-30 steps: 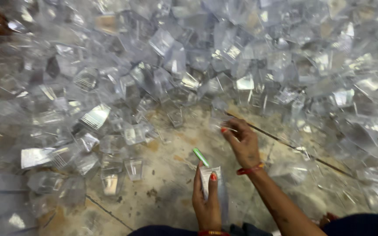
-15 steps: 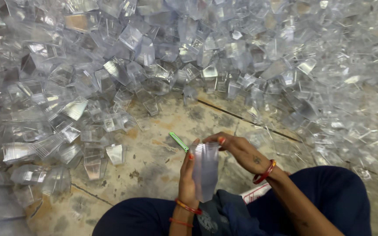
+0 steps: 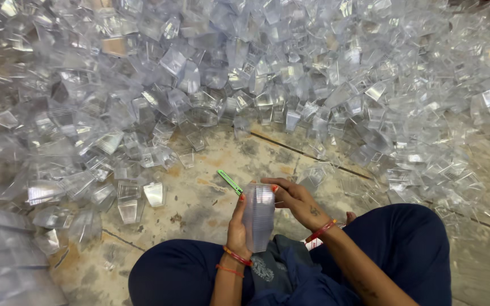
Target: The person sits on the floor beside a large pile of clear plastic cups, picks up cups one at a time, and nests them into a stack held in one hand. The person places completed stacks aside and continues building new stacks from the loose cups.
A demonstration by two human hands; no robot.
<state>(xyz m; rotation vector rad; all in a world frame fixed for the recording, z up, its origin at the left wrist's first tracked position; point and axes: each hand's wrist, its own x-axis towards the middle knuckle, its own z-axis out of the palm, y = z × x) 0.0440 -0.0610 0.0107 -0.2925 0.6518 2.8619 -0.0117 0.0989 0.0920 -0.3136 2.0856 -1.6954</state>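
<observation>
since the earlier frame the view has dipped nearer, so both dark blue knees show in full, and the stack of clear plastic cups (image 3: 258, 215) has stayed upright between the hands.

far left and across the whole far side spreads a heap of loose clear plastic cups (image 3: 199, 85), tumbled at every angle on the stained stone floor (image 3: 199, 204). two single cups (image 3: 129, 204) sit apart at the heap's near edge. a small green strip (image 3: 229, 182) lies on the floor just left of the hands.

the left hand (image 3: 237, 226) grips the stack from its left side, fingers curled around the lower half, thumb up along the wall. the stack stands just above the lap, at the near middle. the right hand (image 3: 293, 198) has its fingers bent and pressed onto the stack's top right edge.

these nested cups look light, thin and slick, likely to crack or slide apart if squeezed; they are best taken around the middle of the walls, with the top steadied.
</observation>
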